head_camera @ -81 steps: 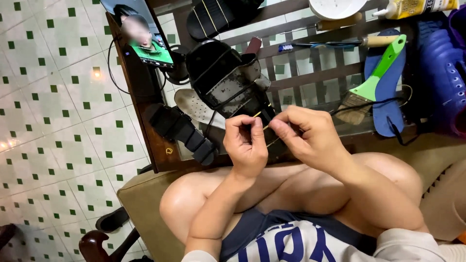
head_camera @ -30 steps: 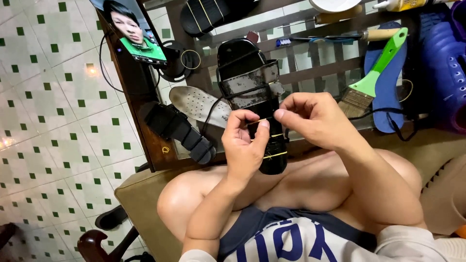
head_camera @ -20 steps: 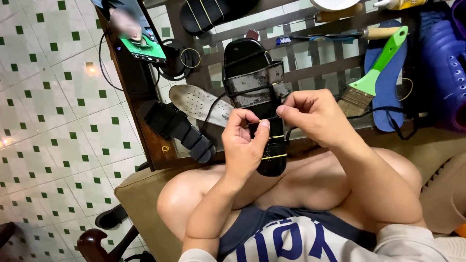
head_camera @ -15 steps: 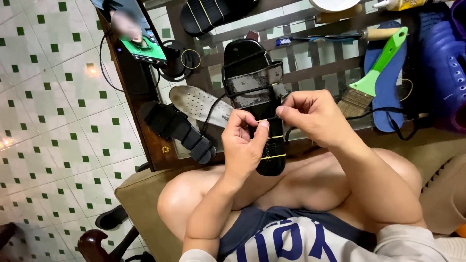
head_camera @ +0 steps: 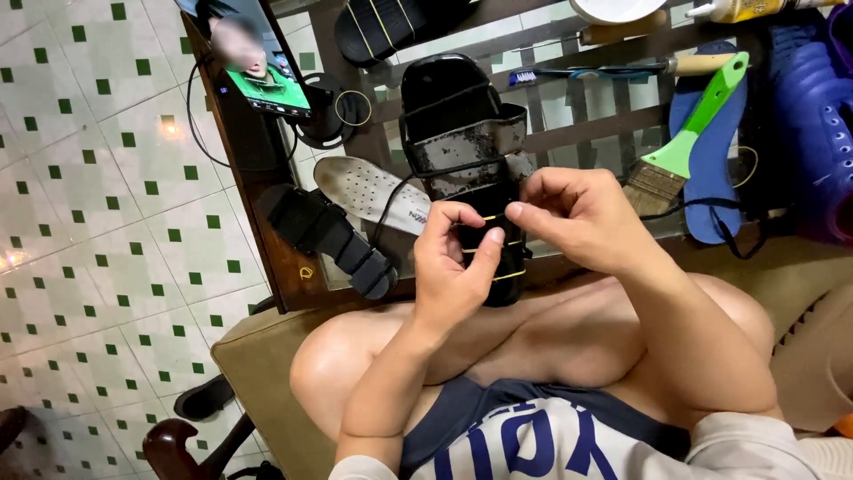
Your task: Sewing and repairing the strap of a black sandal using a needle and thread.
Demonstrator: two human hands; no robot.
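Note:
A black sandal (head_camera: 462,151) lies lengthwise on the low slatted wooden table (head_camera: 284,258), its heel end toward me and over my knees. Thin yellow rubber bands (head_camera: 511,275) circle its heel part. My left hand (head_camera: 455,267) grips the heel end, thumb and fingers wrapped around it. My right hand (head_camera: 577,218) is beside it, fingertips pinching a band at the sandal's middle, touching the left fingertips.
A whitish insole (head_camera: 373,191) and another black sandal (head_camera: 329,236) lie left of the held one. A green-handled brush (head_camera: 689,138), a blue insole (head_camera: 711,178), blue clogs (head_camera: 813,124) and a phone (head_camera: 258,62) with a lit screen sit on the table. Green-dotted tile floor at left.
Earlier both hands stretched a rubber band in the air above my knees. The sandal has since come under my hands, with bands around its heel. In the last second hardly anything moved.

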